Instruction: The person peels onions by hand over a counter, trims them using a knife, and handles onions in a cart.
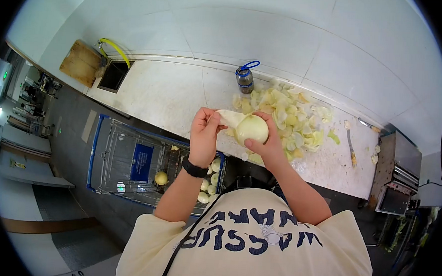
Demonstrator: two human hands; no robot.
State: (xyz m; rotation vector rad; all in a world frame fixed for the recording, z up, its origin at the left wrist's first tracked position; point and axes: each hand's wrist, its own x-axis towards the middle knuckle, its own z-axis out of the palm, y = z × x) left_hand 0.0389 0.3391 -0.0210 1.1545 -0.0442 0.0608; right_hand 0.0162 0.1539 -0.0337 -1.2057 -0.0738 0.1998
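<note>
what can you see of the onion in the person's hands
The onion is round, pale yellowish white and smooth, mostly peeled. The right hand cups it from below and the side, over the near edge of the counter. A loose flap of skin stands out from its top left, pinched by the left hand. A pile of similar peelings lies just beyond it. Its underside is hidden.

A smooth, faintly glossy peeled onion (252, 129) is noted, with a thin, papery skin layer (230, 118) drawn off it. The tabletop (168, 98) is seen as pale, matt, speckled stone, backed by glossy white wall tiles (266, 35). A wire metal cart (129, 163) with blue plastic trim and a worn wooden board (81, 62) are recorded.
</note>
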